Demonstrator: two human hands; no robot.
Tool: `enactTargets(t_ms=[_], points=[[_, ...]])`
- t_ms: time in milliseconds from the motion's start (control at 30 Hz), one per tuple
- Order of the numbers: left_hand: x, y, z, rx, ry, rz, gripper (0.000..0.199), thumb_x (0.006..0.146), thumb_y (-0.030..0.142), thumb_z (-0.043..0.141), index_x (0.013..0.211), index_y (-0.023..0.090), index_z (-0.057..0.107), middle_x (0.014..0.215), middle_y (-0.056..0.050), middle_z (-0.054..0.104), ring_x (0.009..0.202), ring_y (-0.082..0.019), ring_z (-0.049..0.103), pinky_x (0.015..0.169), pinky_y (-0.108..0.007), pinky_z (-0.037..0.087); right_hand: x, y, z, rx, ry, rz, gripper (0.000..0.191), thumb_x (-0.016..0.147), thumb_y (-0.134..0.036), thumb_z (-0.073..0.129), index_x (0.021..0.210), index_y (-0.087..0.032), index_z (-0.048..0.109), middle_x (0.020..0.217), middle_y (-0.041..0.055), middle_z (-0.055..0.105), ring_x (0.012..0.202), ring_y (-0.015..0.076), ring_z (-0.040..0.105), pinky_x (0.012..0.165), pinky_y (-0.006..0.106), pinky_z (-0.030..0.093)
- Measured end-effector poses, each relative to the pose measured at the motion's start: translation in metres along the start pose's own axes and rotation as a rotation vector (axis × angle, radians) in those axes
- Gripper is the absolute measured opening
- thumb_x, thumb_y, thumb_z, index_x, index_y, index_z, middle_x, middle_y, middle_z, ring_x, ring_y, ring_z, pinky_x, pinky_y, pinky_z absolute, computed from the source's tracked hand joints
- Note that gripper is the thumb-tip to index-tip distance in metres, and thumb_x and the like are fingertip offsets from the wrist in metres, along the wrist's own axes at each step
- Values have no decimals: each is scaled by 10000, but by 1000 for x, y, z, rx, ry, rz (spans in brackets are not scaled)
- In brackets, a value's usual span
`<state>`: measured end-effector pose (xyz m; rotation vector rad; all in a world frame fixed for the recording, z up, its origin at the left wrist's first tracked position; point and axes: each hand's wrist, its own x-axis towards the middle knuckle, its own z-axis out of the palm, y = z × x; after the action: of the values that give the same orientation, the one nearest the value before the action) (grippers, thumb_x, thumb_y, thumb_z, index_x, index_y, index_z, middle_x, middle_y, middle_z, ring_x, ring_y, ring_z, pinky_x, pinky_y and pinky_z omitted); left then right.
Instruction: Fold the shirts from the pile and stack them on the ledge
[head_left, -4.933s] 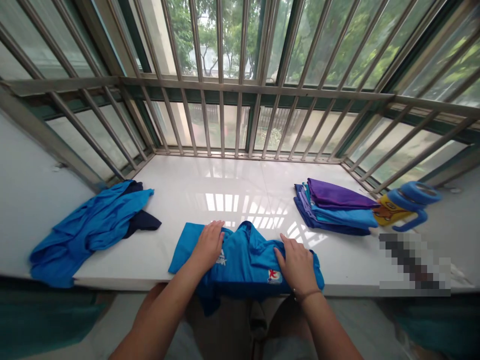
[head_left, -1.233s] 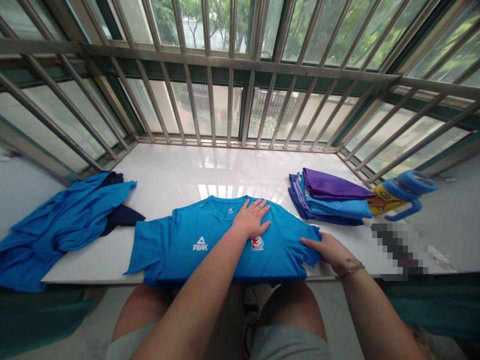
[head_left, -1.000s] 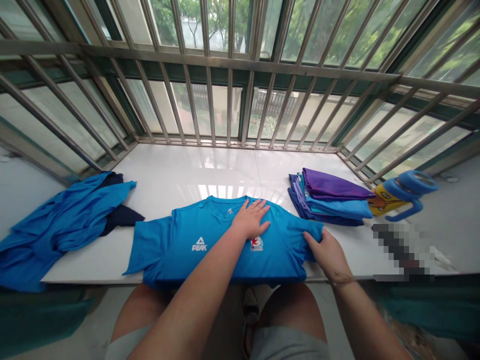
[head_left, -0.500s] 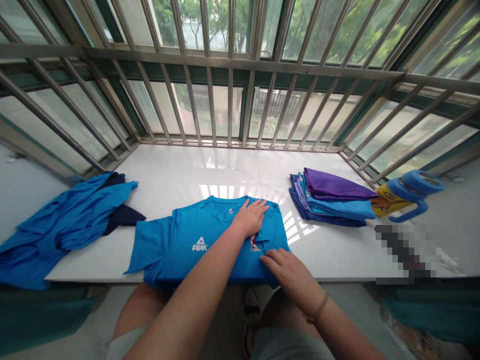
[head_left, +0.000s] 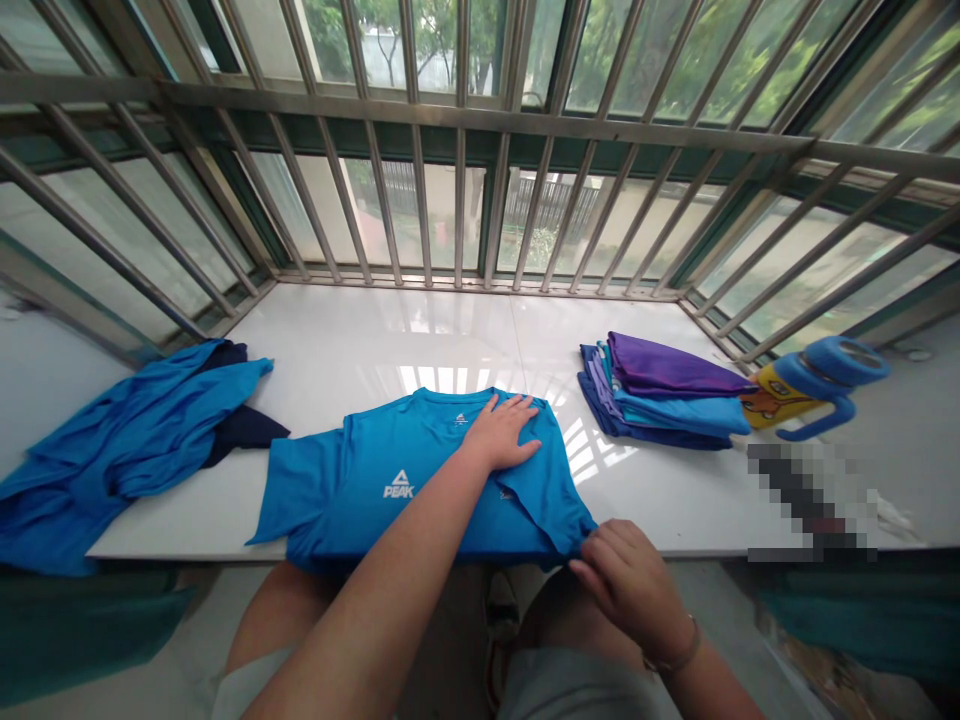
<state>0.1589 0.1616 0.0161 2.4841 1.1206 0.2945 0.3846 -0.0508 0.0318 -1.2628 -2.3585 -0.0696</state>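
Observation:
A blue T-shirt [head_left: 442,450] with a white PEAK logo lies on the white ledge, its collar toward the window and its lower part over the front edge. My left hand [head_left: 504,432] rests flat near the right shoulder of the shirt, fingers spread. Down at the shirt's right side, my right hand [head_left: 626,575] pinches a corner of the blue cloth and draws it out to the right. The sleeve at the left lies spread out.
Crumpled blue and navy clothes [head_left: 150,440] lie at the left end of the ledge [head_left: 337,330]. At the right are a folded clothes stack [head_left: 667,395] and a blue-and-yellow bottle [head_left: 810,385]. Metal bars [head_left: 480,122] stand behind the ledge.
My right hand has moved right and slightly down, pulling the cloth outward. The fold on the shirt's right side has shifted, and my left hand's thumb now spreads out.

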Motion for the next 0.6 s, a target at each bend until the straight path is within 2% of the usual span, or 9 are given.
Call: enactTargets(t_ms=[67, 133, 200, 267, 400, 600], points=[[0, 0, 0, -4, -4, -2, 719, 1019, 566, 575, 1668, 267, 496, 1819, -51, 364, 1694, -300, 311, 1415, -623, 135, -7, 11, -4, -34, 34, 153, 271, 1115, -338, 569, 875, -247, 657, 804, 47, 675, 767, 226, 624, 749, 375, 483], [-1, 1, -1, -5, -3, -5, 706, 1021, 554, 569, 1663, 266, 503, 1819, -49, 361, 1693, -301, 312, 1415, -624, 135, -12, 20, -5, -31, 33, 245, 174, 1110, -334, 570, 1066, -237, 708, 986, 89, 748, 918, 255, 694, 838, 397, 542], [-1, 1, -1, -3, 3, -6, 694, 1025, 547, 561, 1658, 269, 510, 1818, -49, 364, 1691, -304, 317, 1413, -628, 140, -15, 26, -2, 0, -12, 242, 248, 1104, -338, 574, 1295, -235, 693, 1187, 119, 762, 1078, 282, 715, 930, 425, 573], [-2, 2, -1, 0, 7, -5, 687, 1026, 542, 557, 1655, 271, 513, 1815, -50, 370, 1689, -302, 322, 1412, -626, 143, -17, 29, 2, 20, -57, 222, 321, 1106, -335, 571, 1401, -241, 659, 1254, 120, 756, 1113, 285, 716, 946, 432, 583], [-2, 2, -1, -3, 5, -8, 677, 1024, 538, 558, 1650, 285, 514, 1815, -43, 371, 1691, -292, 319, 1413, -620, 142, -22, 32, 10, 15, -77, 280, 252, 1136, -329, 516, 1284, -243, 701, 1113, 99, 775, 1002, 269, 726, 890, 415, 579], [-2, 1, 0, -9, 8, -3, 687, 1025, 534, 560, 1658, 273, 506, 1817, -49, 367, 1693, -296, 315, 1416, -622, 129, -33, 33, 14, -96, -1, 453, 254, 1126, -347, 484, 1202, -232, 697, 1012, 111, 768, 898, 289, 713, 793, 427, 538]])
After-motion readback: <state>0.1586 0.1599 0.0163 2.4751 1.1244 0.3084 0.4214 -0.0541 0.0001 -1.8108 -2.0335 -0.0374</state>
